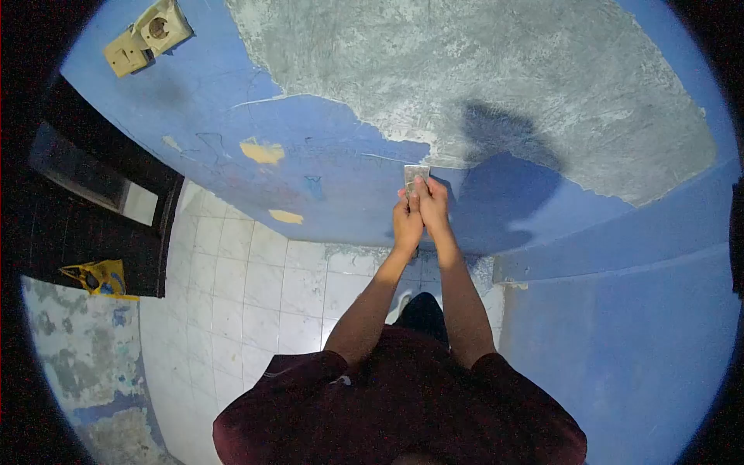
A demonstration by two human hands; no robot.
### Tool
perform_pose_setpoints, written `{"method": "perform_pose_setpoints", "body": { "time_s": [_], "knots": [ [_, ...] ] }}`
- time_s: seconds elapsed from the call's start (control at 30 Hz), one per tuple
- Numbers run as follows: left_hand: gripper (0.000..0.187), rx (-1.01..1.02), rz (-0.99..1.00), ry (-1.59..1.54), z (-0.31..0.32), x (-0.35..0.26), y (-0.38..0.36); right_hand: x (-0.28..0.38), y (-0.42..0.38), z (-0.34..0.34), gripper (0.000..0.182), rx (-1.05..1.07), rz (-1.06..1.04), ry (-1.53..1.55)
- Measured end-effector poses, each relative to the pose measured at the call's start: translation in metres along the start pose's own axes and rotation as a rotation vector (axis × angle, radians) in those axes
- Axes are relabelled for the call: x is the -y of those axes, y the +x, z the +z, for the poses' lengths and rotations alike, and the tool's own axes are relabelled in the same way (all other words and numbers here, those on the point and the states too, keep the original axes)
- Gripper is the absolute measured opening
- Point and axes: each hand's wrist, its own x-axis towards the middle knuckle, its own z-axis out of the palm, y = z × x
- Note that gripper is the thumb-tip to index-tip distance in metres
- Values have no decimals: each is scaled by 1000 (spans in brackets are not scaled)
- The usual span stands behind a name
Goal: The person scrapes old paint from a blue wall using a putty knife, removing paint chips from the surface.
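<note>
A blue-painted wall (325,163) fills most of the view, and a broad patch of bare grey plaster (496,77) spreads across its upper part where the paint is gone. Below lies a white tiled floor (248,287), with flecks of debris along the foot of the wall. At the left stands a dark doorway (85,194), and a loose cream socket (147,35) hangs on the wall at the top left. Small yellow patches (262,152) show in the blue paint.

The person, in a dark red shirt (395,411), stretches both bare arms forward. The left hand (406,223) and the right hand (434,208) are pressed together, fingers closed around the handle of a scraper (416,173). Its flat metal blade lies against the wall right at the edge where blue paint meets grey plaster. The handle is hidden inside the two hands. A dark shadow of the hands (496,132) falls on the wall to the right of the blade.
</note>
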Motion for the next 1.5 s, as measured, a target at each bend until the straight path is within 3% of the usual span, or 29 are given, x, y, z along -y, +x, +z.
{"method": "perform_pose_setpoints", "body": {
  "time_s": [0.07,0.1,0.13,0.2,0.27,0.4,0.47,0.57,0.7,0.9,1.13,1.23,1.4,1.5],
  "knots": [
    [41,-24,86,35,2,4,3,2,2,-1,30,-4,28,33],
    [41,-33,85,37,3,4,1,-4,4,-7,32,-16,-57,-144],
    [43,-50,61,41,4,4,1,-9,9,-12,33,-24,-147,-322],
    [45,-88,45,38,11,-6,-1,-24,19,-23,31,26,-163,-387],
    [43,-81,-101,41,15,-26,-9,-46,32,-29,30,70,-142,-393],
    [47,-157,8,-10,24,-3,-4,-14,24,-29,32,136,-126,-285],
    [47,-179,9,-21,27,-9,-5,8,20,-32,34,163,-248,-506],
    [50,-120,-123,-52,22,-4,-3,5,19,-29,35,157,-230,-314],
    [52,-152,-128,-95,26,-7,-5,9,19,-34,33,151,-230,-509],
    [48,-143,-73,-9,19,-10,-5,1,21,-28,39,156,-213,-299],
    [44,-44,-229,-154,13,-25,-6,-3,23,-20,37,57,-187,-370],
    [42,-76,-237,-126,15,-25,-6,-8,26,-13,37,2,-254,-209],
    [41,-84,-155,60,0,-29,-1,-16,23,1,32,-67,-125,45],
    [42,-66,-154,92,3,-20,1,-28,29,-7,27,-57,-145,-186]
  ]
}}
